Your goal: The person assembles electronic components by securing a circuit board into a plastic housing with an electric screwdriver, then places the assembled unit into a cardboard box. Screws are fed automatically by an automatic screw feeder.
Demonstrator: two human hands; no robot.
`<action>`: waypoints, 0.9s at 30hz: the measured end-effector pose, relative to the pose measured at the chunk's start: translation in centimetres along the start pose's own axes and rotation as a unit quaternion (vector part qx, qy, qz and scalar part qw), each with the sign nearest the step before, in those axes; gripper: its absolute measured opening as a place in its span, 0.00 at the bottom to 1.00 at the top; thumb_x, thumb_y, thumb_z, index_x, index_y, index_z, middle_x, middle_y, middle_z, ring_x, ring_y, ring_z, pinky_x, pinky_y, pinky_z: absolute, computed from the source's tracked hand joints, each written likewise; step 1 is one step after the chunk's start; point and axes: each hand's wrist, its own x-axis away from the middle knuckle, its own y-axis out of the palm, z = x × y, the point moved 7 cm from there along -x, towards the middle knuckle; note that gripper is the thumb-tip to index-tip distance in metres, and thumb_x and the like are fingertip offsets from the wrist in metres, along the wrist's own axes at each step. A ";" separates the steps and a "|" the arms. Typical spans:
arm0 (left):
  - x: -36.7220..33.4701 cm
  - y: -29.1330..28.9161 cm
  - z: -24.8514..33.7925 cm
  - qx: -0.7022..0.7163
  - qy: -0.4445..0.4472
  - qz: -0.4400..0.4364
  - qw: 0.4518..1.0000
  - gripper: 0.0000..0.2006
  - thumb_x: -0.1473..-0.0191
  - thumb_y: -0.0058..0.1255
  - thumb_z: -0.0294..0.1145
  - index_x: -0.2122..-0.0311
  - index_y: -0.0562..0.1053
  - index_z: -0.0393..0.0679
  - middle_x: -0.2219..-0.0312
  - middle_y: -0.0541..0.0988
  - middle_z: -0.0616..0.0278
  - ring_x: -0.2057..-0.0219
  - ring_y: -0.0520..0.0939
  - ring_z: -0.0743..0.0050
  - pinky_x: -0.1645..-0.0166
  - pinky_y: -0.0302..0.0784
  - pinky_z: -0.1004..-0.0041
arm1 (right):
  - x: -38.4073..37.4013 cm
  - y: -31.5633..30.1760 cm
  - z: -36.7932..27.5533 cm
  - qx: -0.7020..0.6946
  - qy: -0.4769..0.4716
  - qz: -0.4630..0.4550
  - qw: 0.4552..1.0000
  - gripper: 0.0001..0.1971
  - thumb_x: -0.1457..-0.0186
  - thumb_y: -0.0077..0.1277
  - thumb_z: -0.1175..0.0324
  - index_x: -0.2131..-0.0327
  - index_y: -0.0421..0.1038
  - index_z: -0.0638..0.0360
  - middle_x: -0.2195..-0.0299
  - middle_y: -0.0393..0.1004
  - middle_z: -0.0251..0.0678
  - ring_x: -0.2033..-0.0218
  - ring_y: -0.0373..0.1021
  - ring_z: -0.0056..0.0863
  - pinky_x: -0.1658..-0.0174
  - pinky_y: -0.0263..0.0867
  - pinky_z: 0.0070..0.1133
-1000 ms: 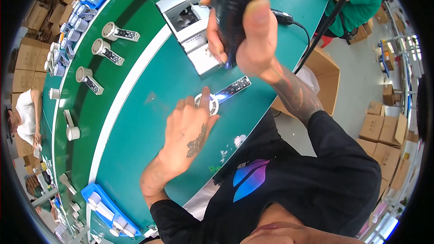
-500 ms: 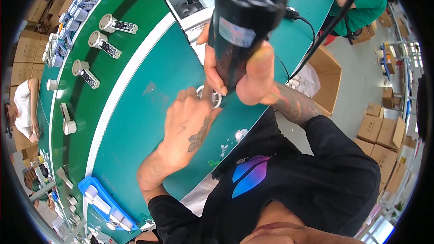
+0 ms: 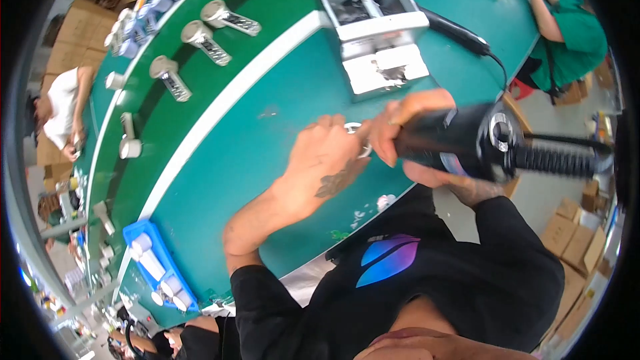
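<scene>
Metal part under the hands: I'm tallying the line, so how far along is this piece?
Done: several finished-looking metal pieces lie on the belt. In hand: the left hand pins a small metal part to the green bench, while the right hand holds a black power screwdriver against it. Left: this piece hasn't joined the belt.

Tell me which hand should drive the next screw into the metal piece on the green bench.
Right. The right hand grips the black power screwdriver, its tip end at the metal piece. The left hand rests on that piece, so it seems better placed to steady it.
</scene>
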 end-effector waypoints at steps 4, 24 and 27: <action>2.7 -0.4 -2.2 0.062 -0.004 -0.065 0.996 0.23 0.48 0.63 0.37 0.47 0.74 0.47 0.65 0.78 0.51 0.61 0.80 0.50 0.60 0.77 0.57 | -0.1 0.5 -2.9 -0.178 -0.179 -0.015 0.968 0.37 0.39 0.40 0.29 0.53 0.66 0.60 0.77 0.73 0.37 0.84 0.68 0.26 0.77 0.70 0.25; 10.1 -11.6 -35.0 -0.064 -0.480 0.280 0.829 0.45 0.39 0.31 0.73 0.46 0.73 0.34 0.46 0.75 0.35 0.50 0.79 0.31 0.41 0.71 0.51 | 7.1 -7.4 0.4 -0.200 -0.105 0.281 0.933 0.36 0.33 0.22 0.31 0.50 0.58 0.57 0.86 0.58 0.30 0.92 0.54 0.21 0.88 0.54 0.20; 10.2 -10.6 -38.6 -0.016 -0.517 0.311 0.797 0.48 0.42 0.30 0.77 0.55 0.79 0.32 0.55 0.80 0.34 0.52 0.80 0.33 0.42 0.69 0.53 | 6.8 -6.9 0.6 -0.216 -0.077 0.269 0.935 0.37 0.34 0.20 0.29 0.50 0.58 0.57 0.86 0.59 0.30 0.91 0.55 0.21 0.87 0.55 0.20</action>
